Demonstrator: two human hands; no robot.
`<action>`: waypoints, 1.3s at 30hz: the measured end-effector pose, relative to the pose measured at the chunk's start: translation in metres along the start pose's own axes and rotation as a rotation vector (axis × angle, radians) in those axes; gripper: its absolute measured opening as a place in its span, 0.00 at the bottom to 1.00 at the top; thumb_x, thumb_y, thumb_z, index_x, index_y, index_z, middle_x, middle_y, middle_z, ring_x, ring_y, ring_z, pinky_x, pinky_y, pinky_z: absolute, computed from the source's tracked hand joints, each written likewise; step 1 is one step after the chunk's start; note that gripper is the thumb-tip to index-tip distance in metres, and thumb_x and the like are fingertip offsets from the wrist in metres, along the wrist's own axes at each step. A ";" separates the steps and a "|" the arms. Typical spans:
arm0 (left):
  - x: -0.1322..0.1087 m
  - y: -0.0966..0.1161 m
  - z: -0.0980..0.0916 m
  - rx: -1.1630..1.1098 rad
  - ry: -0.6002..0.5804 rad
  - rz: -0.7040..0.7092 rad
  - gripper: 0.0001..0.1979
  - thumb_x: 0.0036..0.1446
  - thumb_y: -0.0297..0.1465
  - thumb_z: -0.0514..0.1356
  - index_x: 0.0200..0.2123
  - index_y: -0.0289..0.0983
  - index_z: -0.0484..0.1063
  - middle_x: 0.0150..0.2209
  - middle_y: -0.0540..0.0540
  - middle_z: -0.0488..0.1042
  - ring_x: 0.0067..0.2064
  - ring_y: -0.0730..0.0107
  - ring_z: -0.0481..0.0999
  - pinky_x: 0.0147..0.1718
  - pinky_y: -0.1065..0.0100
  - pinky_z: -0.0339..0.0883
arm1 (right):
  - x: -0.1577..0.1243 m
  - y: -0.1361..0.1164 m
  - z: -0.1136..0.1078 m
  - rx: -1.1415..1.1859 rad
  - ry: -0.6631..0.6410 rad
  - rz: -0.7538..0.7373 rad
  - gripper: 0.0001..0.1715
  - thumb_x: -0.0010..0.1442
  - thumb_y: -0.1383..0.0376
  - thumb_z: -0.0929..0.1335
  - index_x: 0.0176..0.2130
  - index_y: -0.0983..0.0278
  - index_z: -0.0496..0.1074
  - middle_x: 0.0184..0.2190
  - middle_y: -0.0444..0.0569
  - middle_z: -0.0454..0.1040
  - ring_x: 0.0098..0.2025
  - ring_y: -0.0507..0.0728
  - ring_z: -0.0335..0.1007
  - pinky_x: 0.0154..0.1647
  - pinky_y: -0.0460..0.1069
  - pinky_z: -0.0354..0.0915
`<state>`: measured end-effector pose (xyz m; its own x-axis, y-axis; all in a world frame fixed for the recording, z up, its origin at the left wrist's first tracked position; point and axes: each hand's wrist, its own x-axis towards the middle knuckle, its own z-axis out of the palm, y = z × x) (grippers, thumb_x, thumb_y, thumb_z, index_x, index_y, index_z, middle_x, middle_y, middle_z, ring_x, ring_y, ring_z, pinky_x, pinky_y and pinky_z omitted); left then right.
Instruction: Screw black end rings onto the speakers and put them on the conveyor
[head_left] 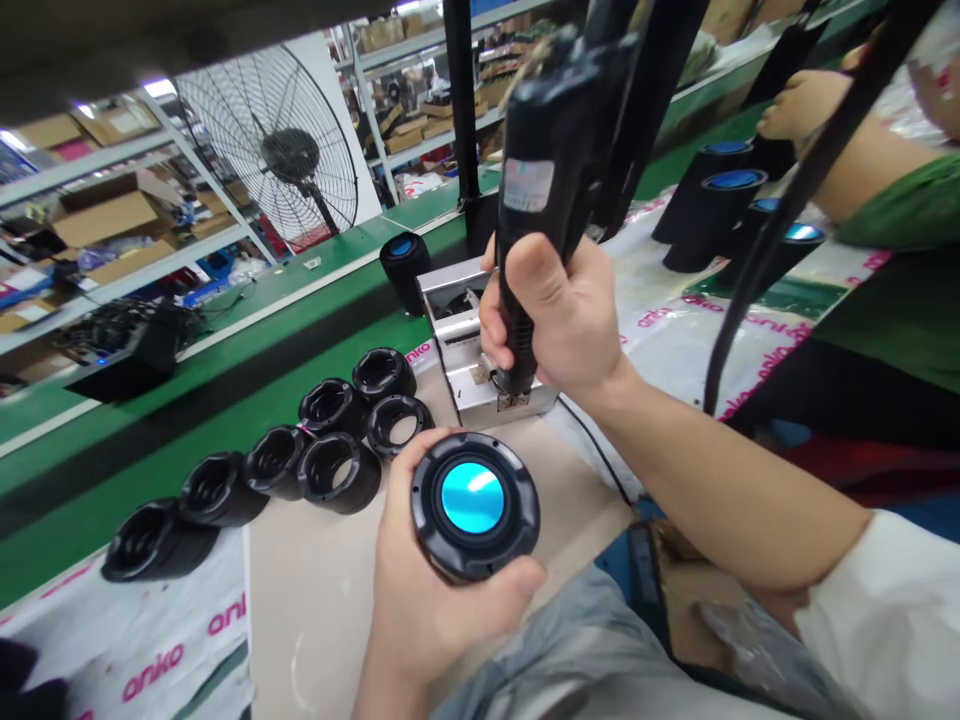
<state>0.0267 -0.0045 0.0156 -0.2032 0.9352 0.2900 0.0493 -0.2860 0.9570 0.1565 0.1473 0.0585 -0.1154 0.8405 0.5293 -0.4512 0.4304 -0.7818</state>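
Observation:
My left hand [439,610] is wrapped round a black cylindrical speaker [431,475], its round end with a shiny blue disc turned up towards me. Higher up, my right hand [574,320] grips a black electric screwdriver [551,130] held upright, with a pale label on its body. The screwdriver's lower end is at the front of a silver metal box [480,405], which looks like a screw feeder; its tip is too blurred to make out. Several black ring-shaped housings [337,475] stand in two rows left of the speaker.
A black cylinder with a blue end [403,270] stands behind the metal box. Cardboard [315,620] and printed plastic sheeting [172,640] cover the green bench. A dark cable [757,260] hangs at right, near a co-worker's arm [847,150] and several blue-topped cylinders [712,215].

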 end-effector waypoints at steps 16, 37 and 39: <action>-0.003 -0.001 -0.003 0.058 -0.026 0.028 0.37 0.43 0.32 0.80 0.57 0.44 0.74 0.51 0.48 0.87 0.47 0.60 0.90 0.45 0.67 0.84 | 0.004 -0.004 0.001 0.019 -0.021 -0.054 0.30 0.62 0.41 0.76 0.38 0.59 0.64 0.19 0.37 0.64 0.15 0.50 0.58 0.12 0.48 0.53; -0.001 -0.002 -0.006 0.085 -0.037 -0.012 0.36 0.45 0.35 0.79 0.57 0.39 0.71 0.49 0.45 0.86 0.47 0.57 0.88 0.47 0.63 0.81 | 0.008 -0.116 0.046 0.012 -0.224 -0.029 0.45 0.60 0.22 0.59 0.34 0.60 0.62 0.19 0.39 0.58 0.16 0.48 0.56 0.14 0.44 0.57; -0.002 -0.002 -0.006 0.086 -0.046 -0.008 0.36 0.46 0.35 0.78 0.57 0.40 0.72 0.48 0.46 0.86 0.47 0.59 0.88 0.47 0.64 0.81 | 0.011 -0.117 0.050 0.003 -0.288 -0.005 0.44 0.59 0.24 0.63 0.33 0.61 0.61 0.16 0.39 0.58 0.14 0.49 0.55 0.12 0.45 0.58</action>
<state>0.0216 -0.0066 0.0131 -0.1586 0.9465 0.2811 0.1320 -0.2618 0.9560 0.1641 0.0899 0.1722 -0.3601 0.7101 0.6051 -0.4546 0.4328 -0.7785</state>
